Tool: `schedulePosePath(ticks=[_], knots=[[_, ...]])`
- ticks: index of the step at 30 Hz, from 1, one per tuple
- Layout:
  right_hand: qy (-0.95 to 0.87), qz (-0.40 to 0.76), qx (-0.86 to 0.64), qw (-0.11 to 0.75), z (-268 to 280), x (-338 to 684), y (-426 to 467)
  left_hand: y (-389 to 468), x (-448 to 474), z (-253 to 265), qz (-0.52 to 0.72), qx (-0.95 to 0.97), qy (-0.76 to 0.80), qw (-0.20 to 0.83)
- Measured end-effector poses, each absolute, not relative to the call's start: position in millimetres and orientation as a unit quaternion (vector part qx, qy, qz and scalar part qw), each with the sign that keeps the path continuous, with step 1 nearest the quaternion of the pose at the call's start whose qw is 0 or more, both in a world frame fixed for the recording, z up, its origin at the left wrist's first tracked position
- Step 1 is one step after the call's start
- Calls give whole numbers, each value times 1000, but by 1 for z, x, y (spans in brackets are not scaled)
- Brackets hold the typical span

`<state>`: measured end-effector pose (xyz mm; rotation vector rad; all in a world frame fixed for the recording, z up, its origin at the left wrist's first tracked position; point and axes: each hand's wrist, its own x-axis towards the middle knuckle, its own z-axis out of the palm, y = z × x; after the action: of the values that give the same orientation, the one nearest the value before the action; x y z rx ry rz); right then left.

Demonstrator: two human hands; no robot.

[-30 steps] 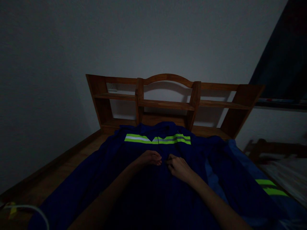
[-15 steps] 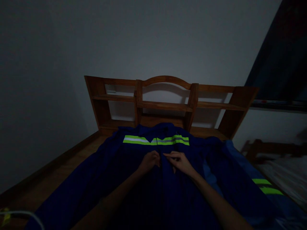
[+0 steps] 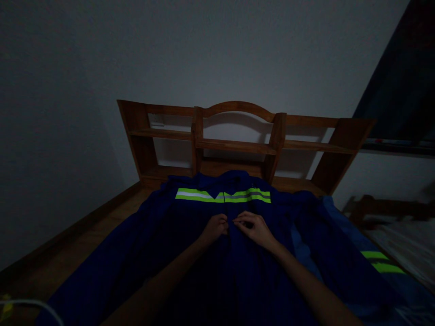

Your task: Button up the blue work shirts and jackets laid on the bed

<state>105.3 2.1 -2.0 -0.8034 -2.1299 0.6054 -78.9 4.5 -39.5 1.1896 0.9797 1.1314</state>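
A dark blue work jacket lies spread out with its collar toward the headboard. A yellow-green and silver reflective band crosses its chest, split by the front opening. Just below the band, my left hand is closed with curled fingers on the left side of the front edge. My right hand pinches thumb and forefinger together at the opposite edge, a small gap from the left. Whatever lies between the fingertips is too small and dark to make out.
A wooden headboard with shelves stands against the pale wall behind the jacket. Lighter blue cloth lies under the right sleeve, which is near another reflective stripe. A white cable curves at lower left.
The right hand's fingers have drawn together from a looser, more extended pose. Both hands stay at the jacket's front edges; the view has shifted slightly.
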Motion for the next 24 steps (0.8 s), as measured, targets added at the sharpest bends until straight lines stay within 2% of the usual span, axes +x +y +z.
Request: schedulePosePath(ticks=[8, 13, 19, 24], knots=[[-773, 354, -383, 362, -17, 103, 14, 1, -77, -28, 480, 449, 436, 615], [-748, 418, -376, 353, -25, 100, 20, 2, -75, -29, 467, 460, 473, 589], [-763, 397, -377, 343, -29, 100, 20, 3, -76, -36, 461, 517, 504, 516], [-773, 378, -382, 337, -25, 100, 17, 2, -76, -36, 465, 514, 515, 505]])
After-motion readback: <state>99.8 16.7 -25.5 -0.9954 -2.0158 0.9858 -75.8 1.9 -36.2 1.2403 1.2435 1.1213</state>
